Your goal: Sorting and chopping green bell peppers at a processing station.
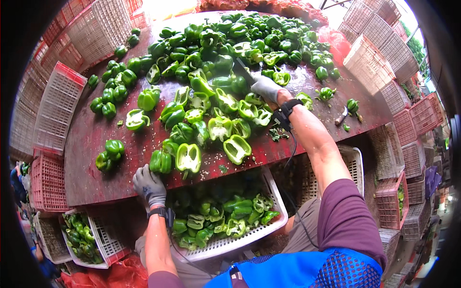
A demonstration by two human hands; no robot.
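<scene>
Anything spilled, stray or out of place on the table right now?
Mostly ordinary cutting mess: pale seeds and green scraps litter the red table. One small tool lies apart at the right beside a lone pepper, away from both hands.

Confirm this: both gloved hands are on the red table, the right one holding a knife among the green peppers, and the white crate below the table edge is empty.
Not quite. The head view shows the white crate holds cut green peppers. The rest stands: left hand at the red table edge, right hand gripping the knife.
</scene>
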